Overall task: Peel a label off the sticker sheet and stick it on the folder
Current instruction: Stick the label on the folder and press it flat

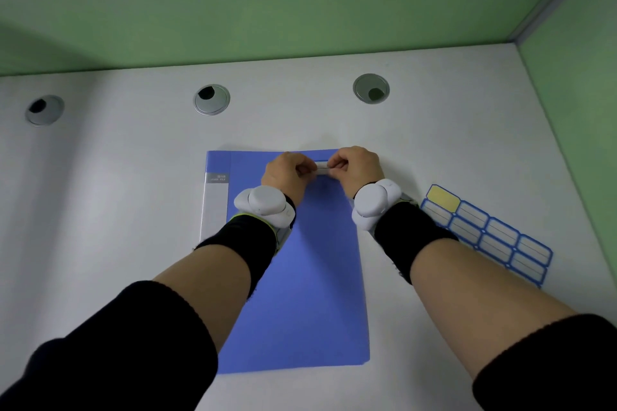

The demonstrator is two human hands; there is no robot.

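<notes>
A blue folder (pixel 310 294) lies flat on the white desk, its grey spine strip on the left. Over its top edge my left hand (pixel 287 174) and my right hand (pixel 357 167) pinch the two ends of a small white label (pixel 322 167) with a blue border. The label is stretched between my fingertips, close to the folder's upper right corner; whether it touches the cover I cannot tell. The sticker sheet (pixel 490 233) lies on the desk to the right of the folder, with several blue-framed labels and one bare yellow slot at its top left.
Three round cable grommets (pixel 211 99) are set in the desk behind the folder. Green partition walls (pixel 300 17) close the desk at the back and on the right. White devices sit on black bands at both wrists.
</notes>
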